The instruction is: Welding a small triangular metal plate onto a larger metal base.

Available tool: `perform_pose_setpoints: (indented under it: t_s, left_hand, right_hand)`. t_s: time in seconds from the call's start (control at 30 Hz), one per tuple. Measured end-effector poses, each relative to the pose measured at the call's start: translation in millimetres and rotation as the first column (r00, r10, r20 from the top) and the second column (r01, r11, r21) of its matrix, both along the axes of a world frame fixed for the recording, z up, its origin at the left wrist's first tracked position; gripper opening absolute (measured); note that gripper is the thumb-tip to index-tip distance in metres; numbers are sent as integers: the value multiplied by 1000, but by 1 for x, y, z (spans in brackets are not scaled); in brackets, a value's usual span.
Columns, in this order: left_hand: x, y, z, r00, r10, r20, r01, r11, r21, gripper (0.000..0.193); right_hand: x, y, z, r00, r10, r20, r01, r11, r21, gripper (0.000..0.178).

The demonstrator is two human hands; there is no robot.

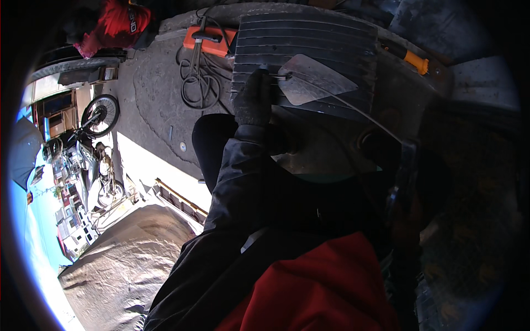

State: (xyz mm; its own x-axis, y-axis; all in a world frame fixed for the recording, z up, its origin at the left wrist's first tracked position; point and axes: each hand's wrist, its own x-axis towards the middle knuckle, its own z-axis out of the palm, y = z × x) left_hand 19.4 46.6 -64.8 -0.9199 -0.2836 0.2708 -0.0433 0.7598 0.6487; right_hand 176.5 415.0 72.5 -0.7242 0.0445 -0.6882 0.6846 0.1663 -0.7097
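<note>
My left hand (252, 103), in a dark glove, is closed around the handle end of a trowel. Its pointed metal blade (323, 83) lies over a dark slatted metal stand (303, 36). A long thin rod (359, 109) reaches from the right to the spot where the blade meets its shank. The rod's other end sits in a dark clamp-like holder (407, 157), which looks like a welding electrode holder. Deep shadow covers my right hand (407, 212) at the lower end of that holder, and its fingers are hard to make out.
Behind the left hand stand an orange box (210, 41) and looped cables (199, 91). A yellow-and-black tool (411, 58) lies beyond the stand's right side. At left are a motorcycle (91, 149) and a brown tarp (124, 259). A person in red (118, 25) is at the upper left.
</note>
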Motion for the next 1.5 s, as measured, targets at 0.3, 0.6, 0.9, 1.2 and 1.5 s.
perform_pose_setpoints:
  t_s: [0.3,0.6,0.9,1.2,1.5]
  left_hand:
    - [0,1,3,999,-13,-34,12,1000,-23,28]
    - [1,4,7,1000,1,4,-1,1000,-19,28]
    - [0,1,1,1000,12,20,-12,1000,21,30]
    - [-1,3,6,1000,-21,-15,20,998,-61,28]
    - [-1,4,10,990,-75,-116,65,994,-88,26]
  right_hand:
    - [1,2,-7,986,60,-156,-61,998,-2,50]
    - [-2,1,0,998,32,-50,-33,999,-16,45]
    - [-4,-2,0,995,23,-101,-25,999,-21,44]
    - [-6,-3,0,994,-4,-112,-2,999,-51,41]
    - [-5,0,-4,980,41,-194,-65,991,-118,37]
